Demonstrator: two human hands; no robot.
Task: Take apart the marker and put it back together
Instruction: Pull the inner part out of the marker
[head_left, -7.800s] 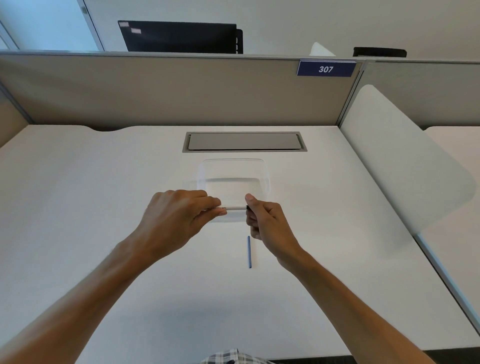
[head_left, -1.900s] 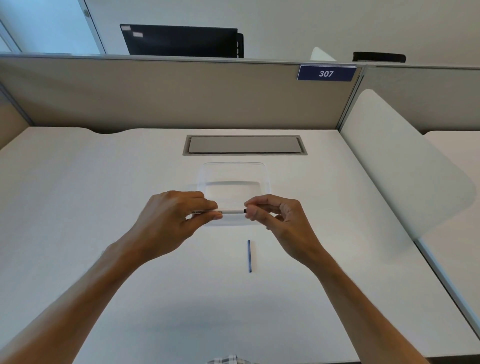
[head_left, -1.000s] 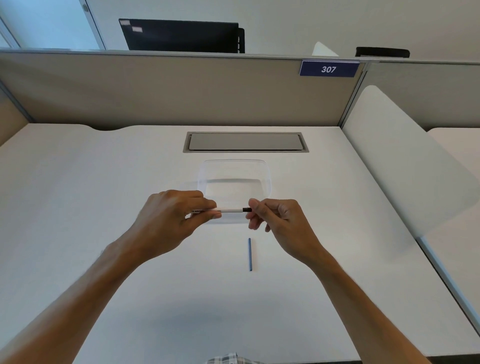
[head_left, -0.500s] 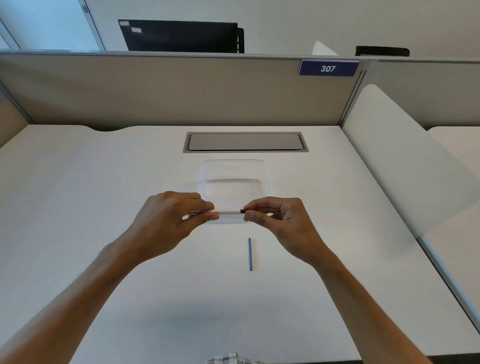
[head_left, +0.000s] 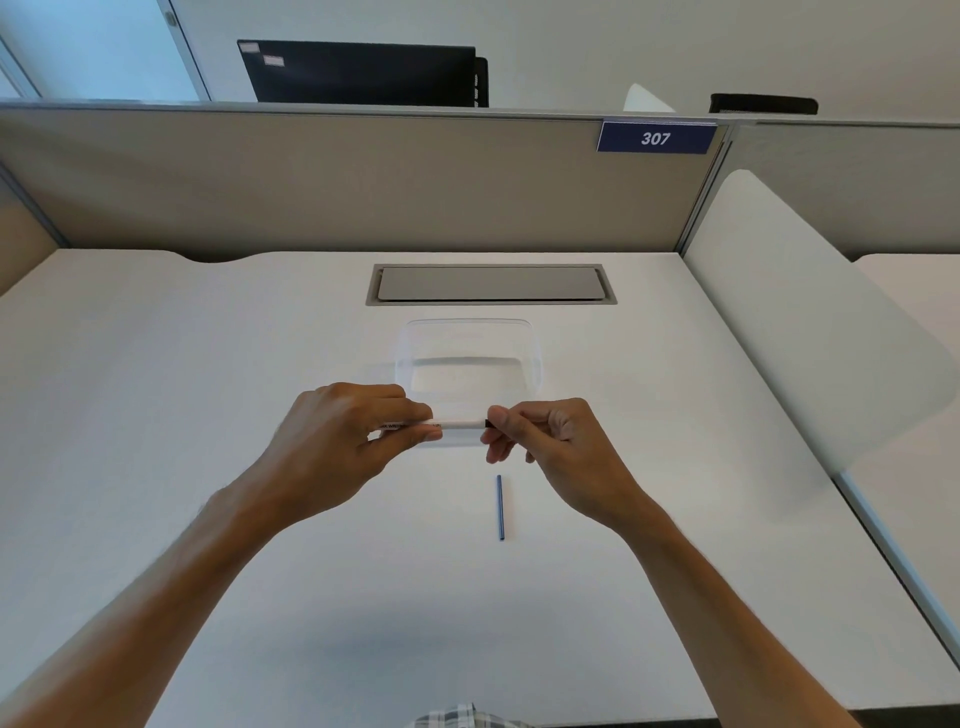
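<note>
I hold a white marker barrel (head_left: 460, 424) level above the desk, between both hands. My left hand (head_left: 343, 441) grips its left part, fingers curled over the printed text. My right hand (head_left: 545, 441) pinches the dark piece (head_left: 488, 423) at the barrel's right end with thumb and forefinger. A thin blue rod (head_left: 500, 507), the marker's inner part, lies on the white desk just below my right hand, pointing away from me. The barrel's left end is hidden inside my left hand.
A clear plastic container (head_left: 467, 332) stands on the desk just behind my hands. Behind it is a grey cable hatch (head_left: 491, 283). Beige partition walls (head_left: 363, 182) close the back; a white divider (head_left: 810, 332) stands on the right.
My right hand's fingers have shifted around the dark end of the barrel, releasing and pinching it again. The left hand and the blue rod have stayed where they were.
</note>
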